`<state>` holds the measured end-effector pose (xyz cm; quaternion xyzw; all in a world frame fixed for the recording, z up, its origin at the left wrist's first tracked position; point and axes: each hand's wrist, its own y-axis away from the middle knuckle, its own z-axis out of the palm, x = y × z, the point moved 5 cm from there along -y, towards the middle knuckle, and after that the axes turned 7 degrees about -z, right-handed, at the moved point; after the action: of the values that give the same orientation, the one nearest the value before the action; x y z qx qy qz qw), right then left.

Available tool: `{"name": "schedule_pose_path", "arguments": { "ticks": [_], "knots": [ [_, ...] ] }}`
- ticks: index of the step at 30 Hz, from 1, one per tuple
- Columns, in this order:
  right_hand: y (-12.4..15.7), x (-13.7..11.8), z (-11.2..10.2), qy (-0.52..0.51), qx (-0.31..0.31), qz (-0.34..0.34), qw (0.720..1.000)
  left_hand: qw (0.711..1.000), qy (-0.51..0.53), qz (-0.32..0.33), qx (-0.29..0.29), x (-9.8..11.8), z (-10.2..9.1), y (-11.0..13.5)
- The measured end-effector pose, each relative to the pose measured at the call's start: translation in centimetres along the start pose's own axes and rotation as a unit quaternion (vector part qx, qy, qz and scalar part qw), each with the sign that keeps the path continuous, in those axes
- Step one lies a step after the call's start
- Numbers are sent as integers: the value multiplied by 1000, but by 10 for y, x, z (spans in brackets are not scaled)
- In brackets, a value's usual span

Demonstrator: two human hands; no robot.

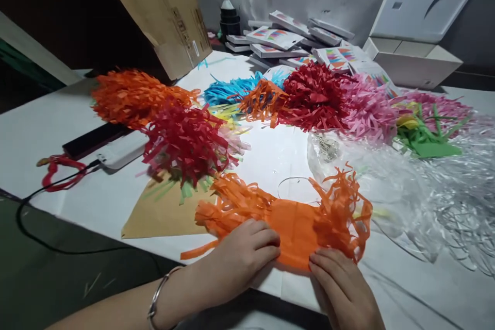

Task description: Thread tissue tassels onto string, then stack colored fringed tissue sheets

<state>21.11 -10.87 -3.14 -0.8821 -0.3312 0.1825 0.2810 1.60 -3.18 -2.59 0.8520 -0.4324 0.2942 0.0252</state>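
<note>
A piece of orange tissue paper (296, 232) lies near the front edge of the table, its middle flat and both ends cut into loose fringe strips. My left hand (247, 255) is closed on the left part of its near edge, fingers curled and thumb hidden. At the right part of that same edge, my right hand (344, 283) pinches the paper with its fingers pressed together; its thumb is out of sight. Just behind the paper, a thin wire loop (297, 179) shows on the white table covering. A brown envelope or sheet (166, 216) lies to the left.
Red (189, 139), orange (135, 95) and pink fringe bundles (367, 108) arc across the table. Clear plastic bags (390, 180) and silvery strands (464, 206) cover the right. A white power bank (121, 149) trails a black cable. Flat boxes (276, 38) and a cardboard carton (162, 15) stand behind.
</note>
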Motion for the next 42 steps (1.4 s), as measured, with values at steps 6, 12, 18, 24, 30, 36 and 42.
{"name": "schedule_pose_path", "arguments": {
  "ticks": [6, 12, 18, 24, 30, 36, 42],
  "knots": [
    [-20, 5, -3, -82, 13, 65, 994, 997, 46, -46, -34, 5, -6, -3],
    [-25, 10, -5, -141, -8, 99, 985, 996, 49, -55, -41, 6, -9, -9],
    [-23, 12, 0, -172, -39, 129, 976, 996, 43, -70, -46, 7, -9, -13],
    [-25, 15, 1, -196, -49, 139, 969, 993, 59, -86, -64, 8, -8, -12],
    [-21, 17, 4, -190, -69, 168, 965, 988, 73, -108, -80, 6, -8, -12],
    [-21, 21, 1, -234, -123, 200, 944, 990, 75, -102, -65, 6, -7, -15],
    [-25, 22, -3, -257, -140, 234, 927, 992, 73, -95, -48, 6, -5, -14]
  ]
}}
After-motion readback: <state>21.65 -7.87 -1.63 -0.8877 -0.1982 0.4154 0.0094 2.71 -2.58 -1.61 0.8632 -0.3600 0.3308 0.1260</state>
